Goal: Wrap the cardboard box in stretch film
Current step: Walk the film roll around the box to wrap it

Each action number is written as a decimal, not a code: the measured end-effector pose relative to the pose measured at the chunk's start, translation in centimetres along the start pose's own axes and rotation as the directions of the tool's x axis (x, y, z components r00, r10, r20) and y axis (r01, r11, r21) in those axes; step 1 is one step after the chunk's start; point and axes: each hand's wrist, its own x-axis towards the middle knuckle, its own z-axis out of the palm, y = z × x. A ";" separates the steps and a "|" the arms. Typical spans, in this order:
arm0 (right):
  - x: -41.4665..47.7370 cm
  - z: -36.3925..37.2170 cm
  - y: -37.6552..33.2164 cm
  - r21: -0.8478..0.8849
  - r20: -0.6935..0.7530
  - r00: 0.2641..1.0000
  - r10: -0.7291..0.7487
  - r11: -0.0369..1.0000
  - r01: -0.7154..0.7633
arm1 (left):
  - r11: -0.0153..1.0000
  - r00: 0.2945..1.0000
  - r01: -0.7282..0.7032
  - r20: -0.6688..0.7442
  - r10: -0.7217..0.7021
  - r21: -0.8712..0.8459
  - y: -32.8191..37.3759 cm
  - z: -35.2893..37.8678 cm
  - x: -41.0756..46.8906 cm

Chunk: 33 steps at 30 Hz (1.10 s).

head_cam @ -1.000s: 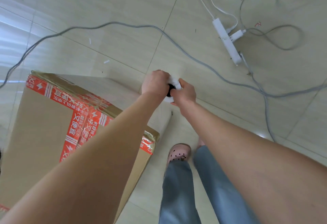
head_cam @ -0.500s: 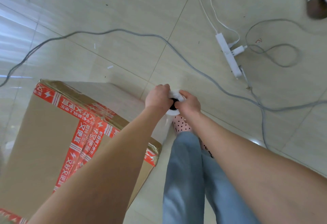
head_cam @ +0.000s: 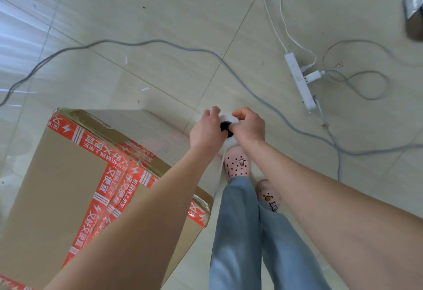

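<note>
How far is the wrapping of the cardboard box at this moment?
Done: the cardboard box is sealed with red tape, and a thin sheet of film seems to run from the stretch film roll to its near corner. In hand: the left hand and right hand both grip that roll beside the box. Left: the top looks bare, so most turns likely remain.

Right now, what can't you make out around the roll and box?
Head view only.
1. The roll: mostly covered by the left hand and right hand; how much is left on it is unknown.
2. The film: clear, just a faint edge below the roll; whether it is attached to the box is unclear.
3. The box: near side cut by the bottom edge, part behind the left arm.
4. The shiny object, top right: cut by the edge, blurred.
</note>
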 end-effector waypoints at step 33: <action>2.5 3.1 -6.5 -0.259 0.079 0.996 -0.048 0.964 0.067 | 0.999 0.990 0.045 0.130 -0.046 0.010 -2.4 -4.7 6.5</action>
